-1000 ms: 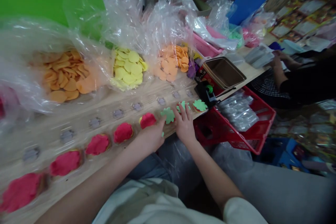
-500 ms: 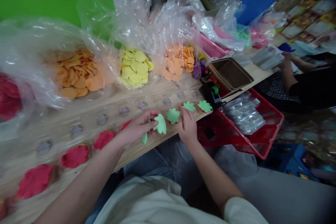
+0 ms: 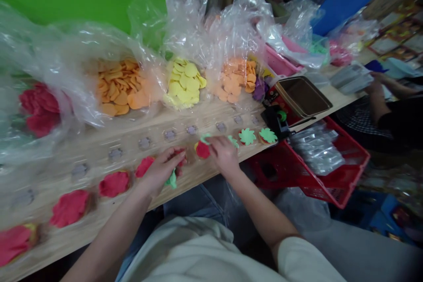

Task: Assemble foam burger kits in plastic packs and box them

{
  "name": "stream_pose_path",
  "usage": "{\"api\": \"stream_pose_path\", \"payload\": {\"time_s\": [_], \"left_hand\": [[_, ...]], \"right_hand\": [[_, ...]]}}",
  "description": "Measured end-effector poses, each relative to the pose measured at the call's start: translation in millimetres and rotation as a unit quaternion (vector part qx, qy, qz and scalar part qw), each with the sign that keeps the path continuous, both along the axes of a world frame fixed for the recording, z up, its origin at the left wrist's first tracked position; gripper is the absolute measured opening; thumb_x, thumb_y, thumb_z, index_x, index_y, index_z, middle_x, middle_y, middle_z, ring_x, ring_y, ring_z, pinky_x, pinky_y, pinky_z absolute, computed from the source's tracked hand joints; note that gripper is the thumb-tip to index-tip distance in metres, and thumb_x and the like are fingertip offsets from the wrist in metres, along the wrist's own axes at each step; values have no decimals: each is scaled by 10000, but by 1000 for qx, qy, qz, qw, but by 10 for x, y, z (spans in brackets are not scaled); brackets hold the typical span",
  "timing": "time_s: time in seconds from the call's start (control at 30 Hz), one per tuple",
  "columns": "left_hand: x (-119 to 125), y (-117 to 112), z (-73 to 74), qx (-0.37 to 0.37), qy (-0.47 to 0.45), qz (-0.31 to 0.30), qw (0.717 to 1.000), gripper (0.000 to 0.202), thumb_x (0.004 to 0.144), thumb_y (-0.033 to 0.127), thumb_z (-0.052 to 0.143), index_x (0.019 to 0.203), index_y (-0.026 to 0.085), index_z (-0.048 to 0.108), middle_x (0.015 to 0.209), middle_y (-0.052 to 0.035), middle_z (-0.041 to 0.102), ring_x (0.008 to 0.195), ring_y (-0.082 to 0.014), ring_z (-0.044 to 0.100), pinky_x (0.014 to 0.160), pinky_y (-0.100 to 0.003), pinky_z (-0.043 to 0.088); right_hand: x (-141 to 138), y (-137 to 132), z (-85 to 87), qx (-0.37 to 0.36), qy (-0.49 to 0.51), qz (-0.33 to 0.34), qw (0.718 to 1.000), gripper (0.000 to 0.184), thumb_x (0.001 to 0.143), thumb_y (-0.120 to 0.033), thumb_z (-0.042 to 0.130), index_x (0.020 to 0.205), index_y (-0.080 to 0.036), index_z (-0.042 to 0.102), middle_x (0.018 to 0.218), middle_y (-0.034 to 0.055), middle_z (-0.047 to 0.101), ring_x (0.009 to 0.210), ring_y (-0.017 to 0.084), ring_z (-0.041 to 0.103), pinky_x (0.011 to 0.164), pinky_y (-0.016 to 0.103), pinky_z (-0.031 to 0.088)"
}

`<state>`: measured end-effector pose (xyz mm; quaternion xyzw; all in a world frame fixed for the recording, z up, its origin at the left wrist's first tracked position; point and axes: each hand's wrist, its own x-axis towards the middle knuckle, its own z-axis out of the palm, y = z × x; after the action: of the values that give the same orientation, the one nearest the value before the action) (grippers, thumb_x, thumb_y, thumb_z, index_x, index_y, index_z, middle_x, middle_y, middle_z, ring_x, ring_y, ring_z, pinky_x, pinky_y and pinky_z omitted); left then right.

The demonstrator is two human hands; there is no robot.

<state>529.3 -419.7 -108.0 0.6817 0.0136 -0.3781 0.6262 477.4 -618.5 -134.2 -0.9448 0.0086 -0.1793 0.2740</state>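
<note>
My left hand [image 3: 163,166] is closed around soft green scalloped pieces [image 3: 171,179], which hang below its fingers near the table's front edge. Pinched in my right hand [image 3: 225,155] is another green scalloped piece [image 3: 205,138], just above a red disc on a yellowish base [image 3: 202,150]. To the right lie red discs topped with green, among them one green-topped disc [image 3: 247,136] and another [image 3: 268,135] at the end of the row. Leftward, red ruffled discs [image 3: 114,183] continue along the table edge. Part of a red disc is hidden by my left fingers.
Behind the row lie small grey pieces [image 3: 144,142] on clear film. Clear bags hold orange discs [image 3: 120,86], yellow discs [image 3: 185,81] and red pieces [image 3: 41,110]. A black tape dispenser [image 3: 275,121], brown tray [image 3: 304,94] and red crate [image 3: 355,174] stand right. A co-worker's hand [image 3: 375,83] holds clear containers.
My right hand has moved left along the row, now carrying a green piece to a bare red disc. My left hand has shifted left with its green pieces. The view has turned slightly left.
</note>
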Motion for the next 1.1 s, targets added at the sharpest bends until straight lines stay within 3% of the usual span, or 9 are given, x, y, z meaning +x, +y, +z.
{"api": "stream_pose_path", "payload": {"time_s": [0.1,0.2,0.47,0.57,0.7,0.8,0.87,0.97,1.1], "left_hand": [[-17,24,-53,47,-62,-70,994,491,783,422,517,1201,170,463,730,17,505,456,-82,487,430,-210,395],[-66,19,-83,111,-135,-162,971,559,810,431,461,1311,201,368,796,-22,565,463,-112,529,471,-252,437],[-200,-238,-155,319,-355,-308,823,636,789,172,438,1398,206,258,780,-123,659,594,-233,619,551,-304,421],[-158,-290,-136,274,-332,-262,864,552,764,191,500,1310,209,424,791,-119,660,614,-231,615,563,-308,424],[-41,-169,-41,-20,-88,-31,995,329,778,314,538,1085,201,573,858,-62,646,705,-176,610,586,-259,456],[-10,-18,18,-198,122,126,964,352,740,166,564,1090,198,538,947,-43,635,780,-148,616,665,-258,489],[-39,72,45,-244,156,159,944,473,694,69,568,1140,212,510,1081,-54,608,877,-156,610,727,-269,494],[-112,175,71,-266,136,157,941,649,652,13,547,1243,261,443,1266,-62,510,1029,-195,566,741,-279,498],[-129,291,57,-265,103,140,949,720,613,13,519,1277,270,409,1327,-68,456,1146,-237,495,810,-340,487]], "right_hand": [[-63,156,-160,-134,11,68,989,266,873,-208,464,1104,-186,594,1045,94,635,1032,217,530,897,383,433],[-192,186,-243,-149,-3,77,986,366,883,-181,422,1240,-143,490,1178,111,580,1160,207,465,972,389,397],[-472,211,-184,-180,44,-21,982,373,859,-289,488,1215,-183,525,1347,103,434,1351,313,144,1057,548,200],[-473,238,-124,-161,59,-23,985,355,842,-298,518,1185,-213,548,1375,101,395,1351,332,119,1049,577,165],[-360,326,12,81,57,-49,994,355,854,-307,482,1191,-202,524,1211,124,524,1182,270,430,973,479,359],[-188,528,60,385,150,-9,910,404,816,-399,513,1170,-205,510,953,73,609,817,192,595,693,350,520],[-71,682,61,514,196,5,835,394,762,-430,570,1085,-207,544,871,41,610,685,156,584,567,298,515],[37,834,55,586,219,-3,780,349,707,-436,625,954,-193,578,837,24,612,649,131,567,531,262,494],[97,814,88,554,275,39,785,300,688,-405,640,879,-180,587,721,-6,598,560,108,532,455,216,433]]}}
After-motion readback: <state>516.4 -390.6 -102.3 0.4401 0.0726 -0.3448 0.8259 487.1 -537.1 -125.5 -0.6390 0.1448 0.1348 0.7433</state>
